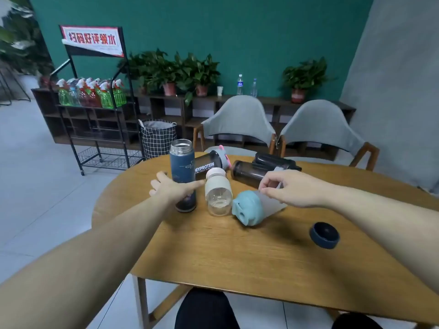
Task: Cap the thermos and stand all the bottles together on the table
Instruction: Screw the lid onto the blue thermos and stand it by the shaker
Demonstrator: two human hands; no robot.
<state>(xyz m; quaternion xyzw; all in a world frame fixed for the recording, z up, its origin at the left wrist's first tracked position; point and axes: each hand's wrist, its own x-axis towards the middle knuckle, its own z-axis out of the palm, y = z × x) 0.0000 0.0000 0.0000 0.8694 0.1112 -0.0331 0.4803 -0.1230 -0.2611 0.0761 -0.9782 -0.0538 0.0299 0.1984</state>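
Note:
A dark blue thermos (182,167) stands upright and uncapped on the wooden table (237,252). Its dark blue cap (324,235) lies apart at the right. My left hand (173,189) is open, fingers spread, right in front of the thermos's lower body. A clear bottle with a pink cap (218,192) lies beside it. A frosted bottle with a teal lid (249,207) lies on its side. My right hand (294,187) hovers over that bottle's body, fingers loosely curled, holding nothing. Two dark shakers (209,165) (256,172) lie behind.
Two grey chairs (240,122) (320,129) stand at the table's far side. A black wire rack with spray bottles (95,96) and a checked basket (158,136) stand at the left. My knees (204,309) are under the near edge.

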